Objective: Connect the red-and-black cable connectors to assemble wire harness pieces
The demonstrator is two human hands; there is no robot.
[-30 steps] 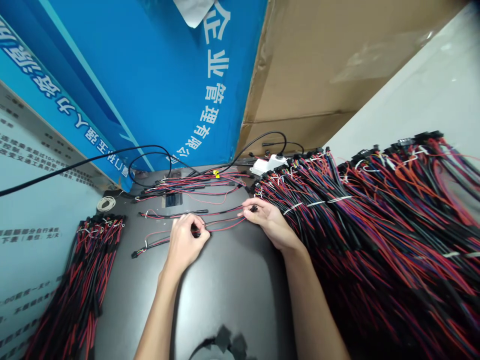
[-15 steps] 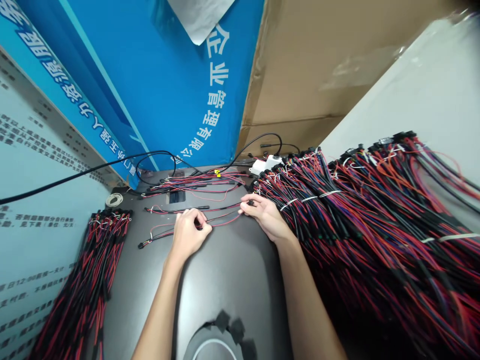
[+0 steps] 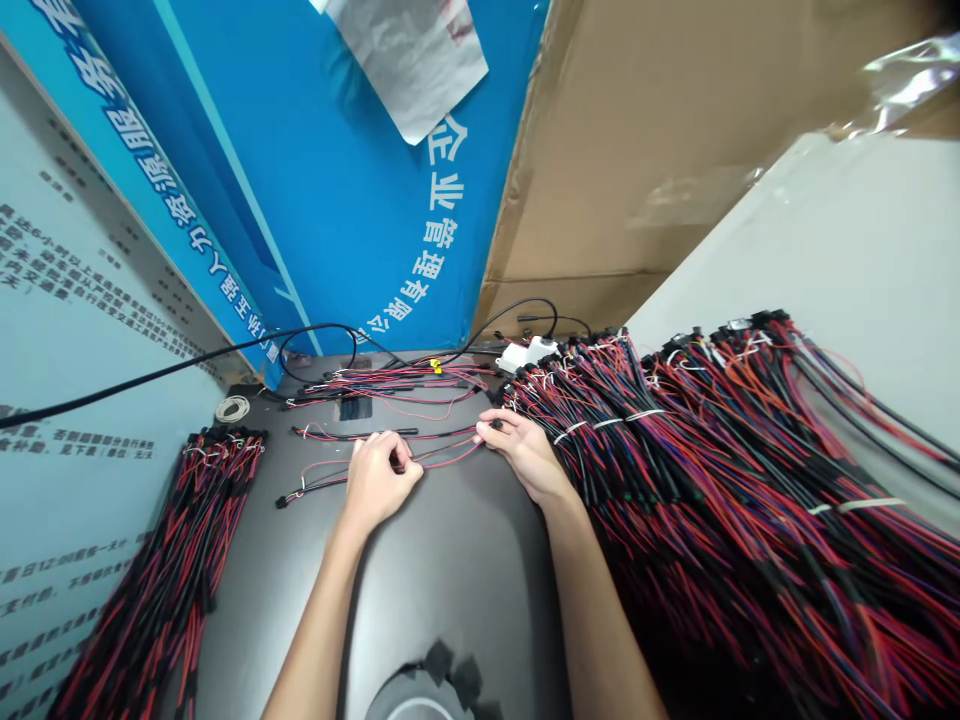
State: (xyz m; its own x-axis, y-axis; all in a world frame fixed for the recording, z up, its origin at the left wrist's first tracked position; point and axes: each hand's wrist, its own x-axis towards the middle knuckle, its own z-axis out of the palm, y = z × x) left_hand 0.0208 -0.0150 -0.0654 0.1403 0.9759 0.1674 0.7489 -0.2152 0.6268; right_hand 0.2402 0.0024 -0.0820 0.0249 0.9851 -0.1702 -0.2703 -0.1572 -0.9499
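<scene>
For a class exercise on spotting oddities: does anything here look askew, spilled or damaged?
The greyish sheet hangs crooked over the blue panel, a corner pointing down, so it looks out of line. No spill shows, nor clear damage to the held wires.

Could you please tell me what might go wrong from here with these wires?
The thin wires held between the left hand and right hand could strain if pulled apart. The loose harness lying just beyond them might tangle with them. The large wire bundle near the right hand could snag them.
</scene>
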